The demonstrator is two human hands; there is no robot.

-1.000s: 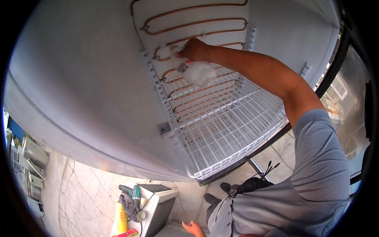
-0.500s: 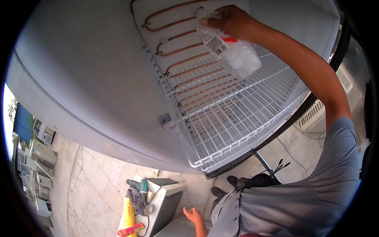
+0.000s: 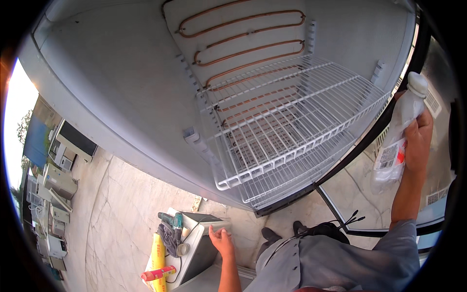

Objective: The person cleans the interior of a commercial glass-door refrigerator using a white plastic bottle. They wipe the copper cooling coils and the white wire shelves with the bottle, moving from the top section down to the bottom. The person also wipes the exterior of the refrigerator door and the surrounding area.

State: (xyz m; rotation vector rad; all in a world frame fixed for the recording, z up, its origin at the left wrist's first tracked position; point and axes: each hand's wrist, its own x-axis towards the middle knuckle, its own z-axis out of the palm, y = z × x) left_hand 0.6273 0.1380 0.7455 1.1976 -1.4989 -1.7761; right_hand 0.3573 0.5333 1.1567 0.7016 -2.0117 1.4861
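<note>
My right hand [image 3: 419, 141] is wrapped round a clear plastic bottle [image 3: 406, 111] with a white cap and a red-and-white label. It holds the bottle upright, slightly tilted, at the far right, outside the cabinet and in front of its open glass door [image 3: 435, 73]. My left hand [image 3: 222, 242] hangs low near the centre with its fingers apart and nothing in them; the tool-laden white appliance is closest to it. Before me stands an open white refrigerator cabinet [image 3: 116, 92] with white wire shelves [image 3: 292, 121] and copper tubing [image 3: 243, 22] on its back wall.
On the low white appliance [image 3: 192, 265] lie a green cordless drill [image 3: 177, 224], a grey cloth [image 3: 169, 239], a yellow tube [image 3: 158, 260] and a red can [image 3: 158, 273]. Several old appliances [image 3: 61, 180] line the left. Black cables [image 3: 348, 219] lie near my feet on the cracked floor.
My right hand has carried the bottle from inside the cabinet, above the upper shelf, out to the right. My left hand has risen slightly and shifted left.
</note>
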